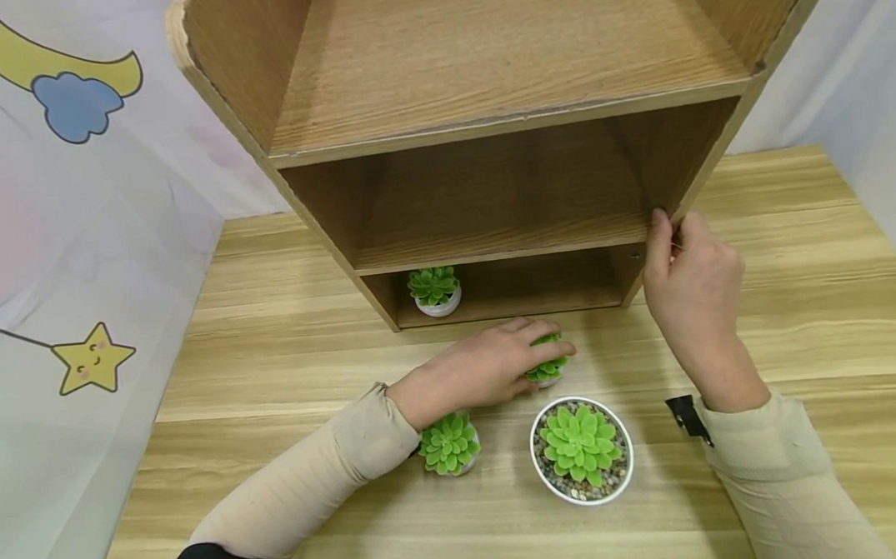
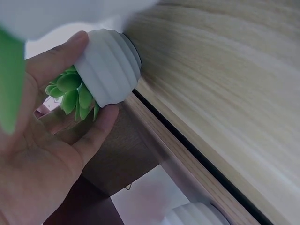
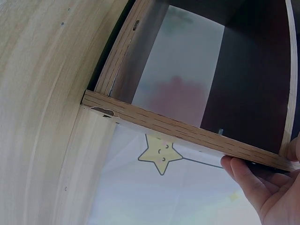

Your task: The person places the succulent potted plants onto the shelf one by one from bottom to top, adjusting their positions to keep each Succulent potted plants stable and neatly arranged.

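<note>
My left hand (image 1: 482, 368) reaches in front of the wooden shelf (image 1: 513, 60) and holds a small potted succulent (image 1: 546, 370) by its sides. In the left wrist view, the thumb and fingers pinch its ribbed white pot (image 2: 110, 65), with the green leaves toward the palm. My right hand (image 1: 696, 285) grips the front edge of the shelf's right side panel (image 3: 187, 133), thumb on the inner face and fingers around the outside. Another small succulent (image 1: 433, 290) stands in the bottom compartment at its left end.
Near my left forearm another small succulent (image 1: 448, 445) sits on the wood-grain table (image 1: 810, 314), partly covered by the sleeve. A larger white pot (image 1: 583, 499) with a succulent and pebbles stands between the arms. A patterned curtain (image 1: 86, 245) borders the table on the left.
</note>
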{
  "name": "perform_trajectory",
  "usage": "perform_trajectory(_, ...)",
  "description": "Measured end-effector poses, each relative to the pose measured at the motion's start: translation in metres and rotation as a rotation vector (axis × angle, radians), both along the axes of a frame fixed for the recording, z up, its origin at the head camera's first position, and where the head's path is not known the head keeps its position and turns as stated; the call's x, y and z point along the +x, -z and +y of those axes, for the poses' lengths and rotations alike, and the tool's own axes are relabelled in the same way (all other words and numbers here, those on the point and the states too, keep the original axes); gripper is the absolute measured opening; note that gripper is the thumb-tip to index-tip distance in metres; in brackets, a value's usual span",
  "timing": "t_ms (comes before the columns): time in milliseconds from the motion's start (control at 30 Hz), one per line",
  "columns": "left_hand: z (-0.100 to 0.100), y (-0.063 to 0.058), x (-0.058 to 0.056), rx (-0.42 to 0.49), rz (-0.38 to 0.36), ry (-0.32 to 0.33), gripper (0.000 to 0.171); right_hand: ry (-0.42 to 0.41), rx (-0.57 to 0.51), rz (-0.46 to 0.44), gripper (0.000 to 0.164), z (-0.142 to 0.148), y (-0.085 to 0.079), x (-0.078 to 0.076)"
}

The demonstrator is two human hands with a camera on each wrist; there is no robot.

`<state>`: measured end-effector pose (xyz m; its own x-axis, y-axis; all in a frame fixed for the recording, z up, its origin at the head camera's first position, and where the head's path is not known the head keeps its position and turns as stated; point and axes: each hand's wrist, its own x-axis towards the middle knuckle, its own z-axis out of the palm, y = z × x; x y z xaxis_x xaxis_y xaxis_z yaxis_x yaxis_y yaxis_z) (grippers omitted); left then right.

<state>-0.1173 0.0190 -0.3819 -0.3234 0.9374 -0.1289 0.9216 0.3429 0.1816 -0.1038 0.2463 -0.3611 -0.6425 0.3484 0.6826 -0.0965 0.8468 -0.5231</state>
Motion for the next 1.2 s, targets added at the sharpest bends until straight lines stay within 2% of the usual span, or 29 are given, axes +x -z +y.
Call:
perform_trajectory(567,-0.0022,0.0003,-0.0013,0.034,-0.016,0.001,0.059,0.011,-0.001,-0.010,0.034,0.0004,0.0000,-0.0004)
perform_trajectory(1200,-0.0042,-0.0057,-0.0025,0.048,-0.043,-0.010,0.057,0.010,-0.006,-0.005,0.035,-0.0002,-0.0010,0.0005)
